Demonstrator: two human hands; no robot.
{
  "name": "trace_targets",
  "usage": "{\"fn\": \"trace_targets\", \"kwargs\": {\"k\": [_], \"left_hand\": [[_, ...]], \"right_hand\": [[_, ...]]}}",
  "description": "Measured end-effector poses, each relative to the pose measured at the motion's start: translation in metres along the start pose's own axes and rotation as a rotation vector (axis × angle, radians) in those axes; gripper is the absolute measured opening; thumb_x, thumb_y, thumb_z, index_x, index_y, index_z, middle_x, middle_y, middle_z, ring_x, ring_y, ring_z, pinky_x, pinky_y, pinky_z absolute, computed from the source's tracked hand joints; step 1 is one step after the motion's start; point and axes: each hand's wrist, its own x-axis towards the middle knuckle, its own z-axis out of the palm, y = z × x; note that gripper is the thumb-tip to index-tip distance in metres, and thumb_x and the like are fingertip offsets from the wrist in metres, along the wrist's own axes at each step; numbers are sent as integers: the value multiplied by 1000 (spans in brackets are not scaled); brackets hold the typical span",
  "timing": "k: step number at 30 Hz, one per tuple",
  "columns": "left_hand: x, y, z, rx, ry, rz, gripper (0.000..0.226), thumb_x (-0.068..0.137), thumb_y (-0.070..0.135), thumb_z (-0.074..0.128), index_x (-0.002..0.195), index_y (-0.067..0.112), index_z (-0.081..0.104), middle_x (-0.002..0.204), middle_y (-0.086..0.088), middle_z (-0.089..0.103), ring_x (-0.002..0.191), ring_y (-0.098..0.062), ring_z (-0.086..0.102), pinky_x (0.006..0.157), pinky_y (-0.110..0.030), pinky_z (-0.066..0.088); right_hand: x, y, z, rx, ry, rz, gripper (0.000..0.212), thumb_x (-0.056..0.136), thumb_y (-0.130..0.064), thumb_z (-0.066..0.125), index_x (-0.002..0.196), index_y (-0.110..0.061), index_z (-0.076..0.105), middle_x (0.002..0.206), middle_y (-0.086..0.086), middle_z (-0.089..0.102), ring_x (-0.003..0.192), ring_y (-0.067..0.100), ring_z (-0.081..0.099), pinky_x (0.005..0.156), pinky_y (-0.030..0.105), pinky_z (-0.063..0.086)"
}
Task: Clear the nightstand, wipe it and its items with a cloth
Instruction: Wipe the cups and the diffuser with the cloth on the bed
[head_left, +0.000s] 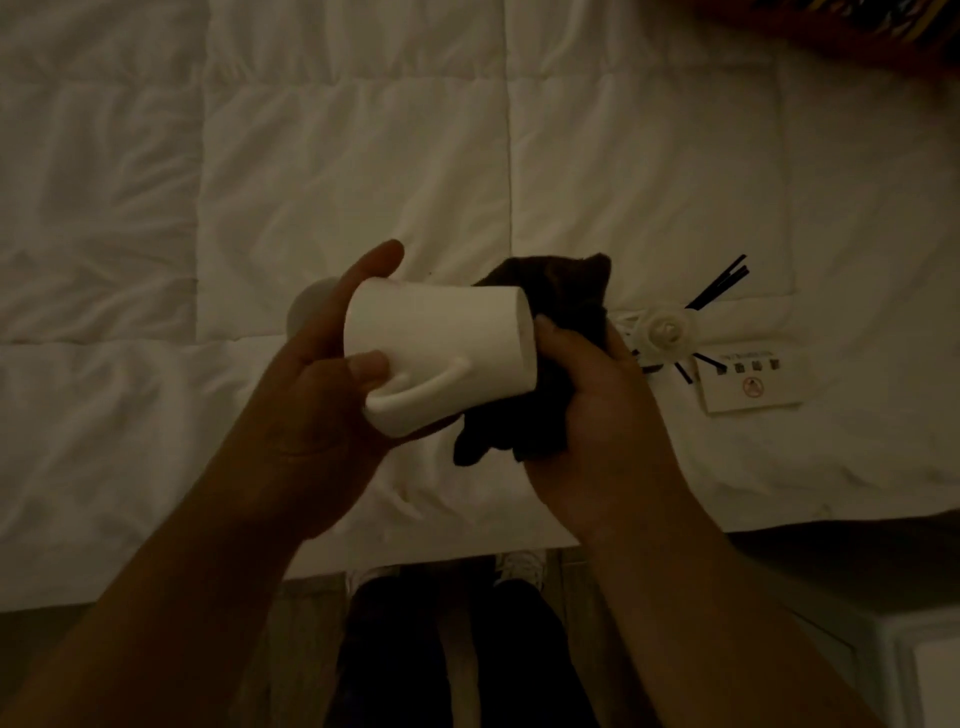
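A white mug lies on its side in the air above the bed, its handle facing me and its mouth to the right. My left hand grips it by the base, thumb near the handle. My right hand holds a dark cloth bunched against the mug's mouth. The cloth hangs below the mug and rises behind its rim.
A white quilt covers the bed under my hands. A white reed diffuser with black sticks and a small card lie on it at right. A round pale object peeks out behind my left hand. The white nightstand corner shows at lower right.
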Motion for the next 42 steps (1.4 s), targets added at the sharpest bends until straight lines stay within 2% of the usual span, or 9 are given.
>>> {"fn": "trace_targets", "kwargs": {"k": [3, 7, 11, 21, 26, 31, 36, 39, 42], "left_hand": [[4, 9, -13, 114, -72, 37, 65, 65, 10, 62, 125, 36, 62, 127, -6, 54, 107, -32, 62, 74, -41, 56], [8, 16, -8, 352, -205, 117, 62, 70, 18, 65, 127, 40, 57, 115, 13, 66, 106, -17, 64, 79, -30, 54], [9, 16, 12, 534, -246, 181, 61, 69, 27, 68, 124, 49, 55, 126, 16, 60, 115, -11, 60, 81, -24, 54], [5, 4, 26, 1013, -194, 291, 70, 67, 50, 63, 132, 58, 39, 120, 41, 46, 113, 12, 48, 78, -20, 56], [18, -12, 24, 1216, 12, 410, 78, 73, 48, 66, 143, 42, 34, 128, 26, 41, 108, 6, 44, 82, -22, 46], [51, -30, 29, 1552, 91, 385, 89, 71, 37, 75, 146, 37, 29, 151, -7, 27, 131, -34, 32, 97, -51, 39], [81, -48, 31, 1760, 27, 253, 86, 76, 35, 77, 147, 32, 29, 155, -10, 20, 134, -41, 25, 97, -61, 41], [85, -56, 35, 1872, 75, 285, 90, 76, 46, 72, 150, 26, 23, 157, -16, 15, 141, -44, 14, 109, -60, 27], [75, -67, 52, 1751, 120, 594, 85, 76, 52, 65, 144, 14, 32, 150, -19, 30, 138, -39, 24, 110, -50, 26]], "right_hand": [[0, -7, -1, -54, 7, -103, 25, 89, -12, 56, 102, -24, 73, 102, 4, 73, 94, 24, 70, 70, 34, 56], [-8, -3, -1, -320, 72, -315, 33, 87, -2, 55, 105, -26, 71, 100, 1, 73, 96, 25, 69, 75, 40, 57], [-22, -8, -9, -496, 143, -501, 47, 87, 5, 56, 96, -39, 70, 87, -17, 72, 78, 1, 68, 60, 17, 53], [-33, -5, -38, -539, 212, -435, 41, 78, -4, 63, 94, -42, 70, 95, -13, 72, 92, 8, 68, 77, 24, 55], [-42, -3, -46, -547, 148, -360, 37, 76, -15, 66, 90, -49, 68, 92, -14, 72, 91, 8, 68, 73, 23, 55], [-62, -4, -64, -295, 113, -169, 48, 56, -22, 78, 97, -45, 71, 106, -7, 72, 101, 21, 69, 78, 42, 57], [-80, -24, -89, 156, 204, -82, 67, 51, -36, 90, 113, -25, 69, 113, 10, 70, 97, 31, 69, 66, 41, 58], [-85, -36, -103, 226, 158, -135, 49, 71, -61, 64, 108, -31, 73, 115, 3, 70, 106, 27, 67, 76, 41, 56], [-80, -48, -118, 302, 289, -228, 48, 87, -59, 38, 105, -33, 74, 113, 0, 71, 107, 25, 67, 79, 41, 56]]}}
